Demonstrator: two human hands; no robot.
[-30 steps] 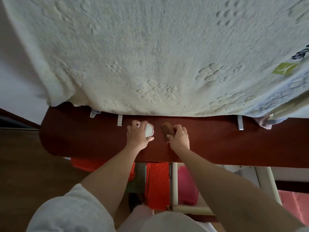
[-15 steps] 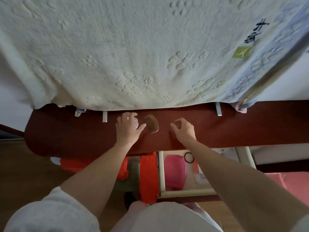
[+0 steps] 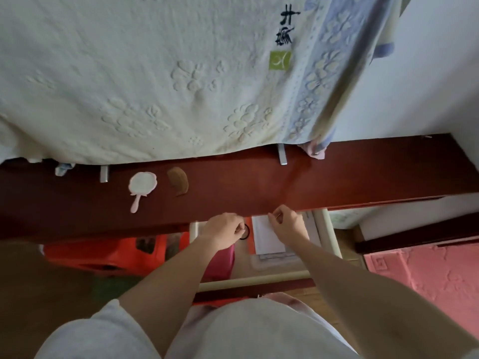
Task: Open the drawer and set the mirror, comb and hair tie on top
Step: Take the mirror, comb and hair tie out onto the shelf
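Observation:
A pink hand mirror (image 3: 142, 185) lies on the dark red top (image 3: 259, 182), with a brown wooden comb (image 3: 178, 180) just to its right. Both lie free of my hands. Below the top's front edge the cream drawer (image 3: 325, 229) stands open. My left hand (image 3: 225, 230) is curled inside it, fingertips on a black hair tie (image 3: 245, 232) that shows only as an arc beside them. My right hand (image 3: 288, 224) hovers over white paper (image 3: 267, 239) in the drawer, thumb and forefinger pinched with nothing clearly between them.
A large cream towel (image 3: 155, 81) hangs over the back of the top, with a blue-patterned one (image 3: 318, 81) to its right. Orange plastic (image 3: 103, 252) sits under the top at left. A pink cloth (image 3: 220, 260) is in the drawer. Salmon bedding (image 3: 427, 275) is at right.
Both hands have left the mirror and comb on the top and dropped into the open drawer. My view has shifted right, so the mirror shows uncovered.

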